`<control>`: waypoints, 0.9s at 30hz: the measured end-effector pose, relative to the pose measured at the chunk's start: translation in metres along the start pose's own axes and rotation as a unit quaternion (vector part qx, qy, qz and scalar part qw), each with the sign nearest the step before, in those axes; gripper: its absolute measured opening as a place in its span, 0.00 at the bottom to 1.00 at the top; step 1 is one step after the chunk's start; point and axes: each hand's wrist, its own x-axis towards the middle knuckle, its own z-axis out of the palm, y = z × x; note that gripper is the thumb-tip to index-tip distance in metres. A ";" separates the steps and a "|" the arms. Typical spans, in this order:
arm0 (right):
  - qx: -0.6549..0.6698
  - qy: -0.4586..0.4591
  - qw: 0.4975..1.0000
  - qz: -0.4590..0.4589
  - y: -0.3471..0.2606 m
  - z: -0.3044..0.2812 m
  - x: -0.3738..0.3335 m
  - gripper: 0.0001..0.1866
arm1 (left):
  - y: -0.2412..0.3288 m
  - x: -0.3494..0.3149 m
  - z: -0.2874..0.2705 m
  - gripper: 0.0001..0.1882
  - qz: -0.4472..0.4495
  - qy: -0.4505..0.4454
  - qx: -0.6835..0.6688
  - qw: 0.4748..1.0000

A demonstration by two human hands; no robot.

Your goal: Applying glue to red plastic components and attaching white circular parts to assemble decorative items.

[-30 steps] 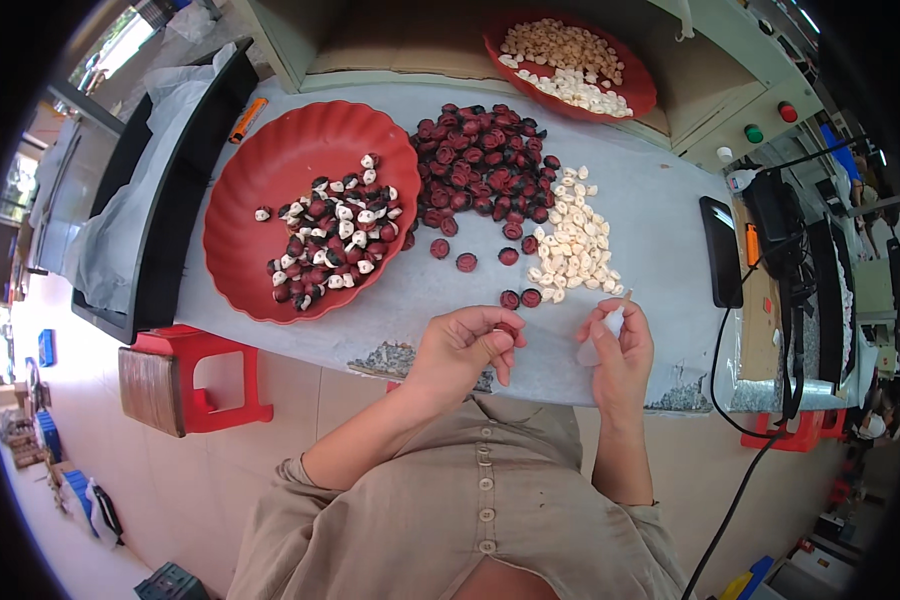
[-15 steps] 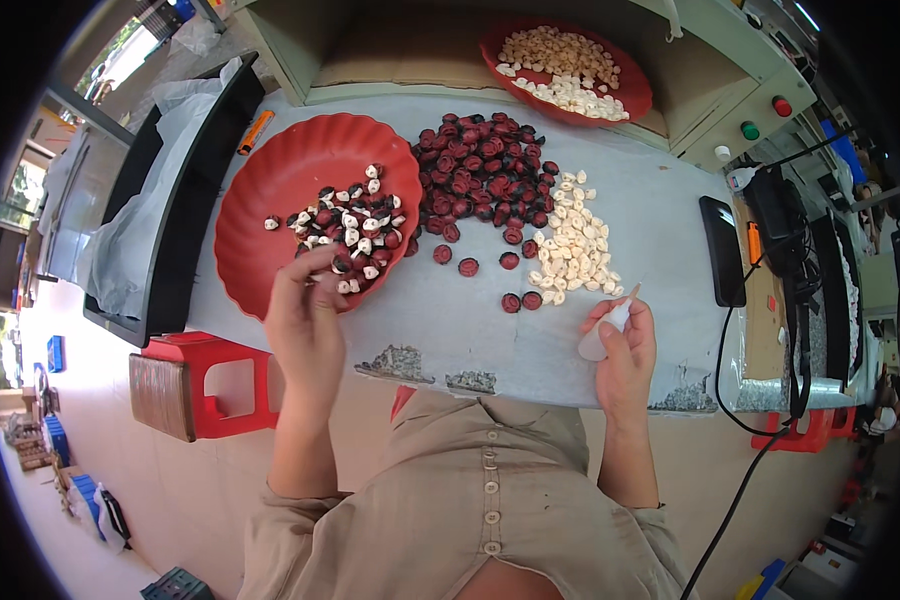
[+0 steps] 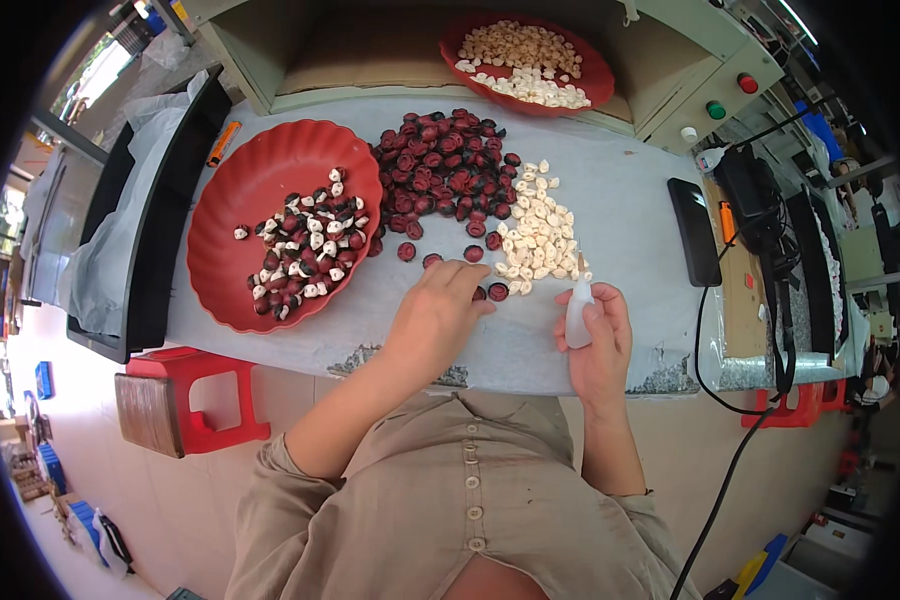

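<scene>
My left hand (image 3: 436, 318) is at mid-table, palm down. Its thumb and fingertips are apart, on either side of a dark red, rose-shaped piece (image 3: 479, 293); I cannot tell whether they touch it. A second such piece (image 3: 498, 291) lies just beside it. My right hand (image 3: 598, 340) is closed around a small white squeeze bottle (image 3: 577, 318), held upright with its thin brownish tip on top. Cream-coloured small pieces (image 3: 537, 240) lie in a pile beyond the bottle. A large heap of dark red pieces (image 3: 442, 165) lies behind my left hand.
A red scalloped plate (image 3: 220, 210) on the left holds red pieces joined with white ones. Another red plate (image 3: 598, 85) with cream pieces stands in the shelf. A black tray (image 3: 160, 240), orange cutter (image 3: 224, 144), phone (image 3: 694, 232) and cable (image 3: 705, 350) flank the work area.
My left hand has moved right, from the red plate to the loose red pieces at mid-table. My right hand has turned the squeeze bottle more upright. The whole view has shifted slightly.
</scene>
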 end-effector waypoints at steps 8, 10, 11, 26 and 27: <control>-0.021 0.049 0.999 0.003 0.001 0.003 0.002 0.14 | -0.006 -0.012 -0.004 0.12 0.069 -0.021 0.013 0.997; -0.003 0.050 0.999 0.016 0.000 0.001 0.002 0.15 | -0.006 -0.011 -0.002 0.11 0.088 0.006 0.024 0.996; 0.014 0.056 0.998 0.027 -0.002 -0.001 0.002 0.15 | -0.003 -0.011 0.000 0.11 0.069 0.026 0.019 0.997; 0.111 0.024 0.993 0.033 -0.003 -0.010 0.002 0.15 | 0.006 -0.005 -0.018 0.11 -0.287 -0.008 -0.594 0.751; 0.128 0.028 0.990 0.049 -0.003 -0.012 0.002 0.15 | 0.003 -0.006 -0.016 0.11 -0.284 -0.010 -0.596 0.751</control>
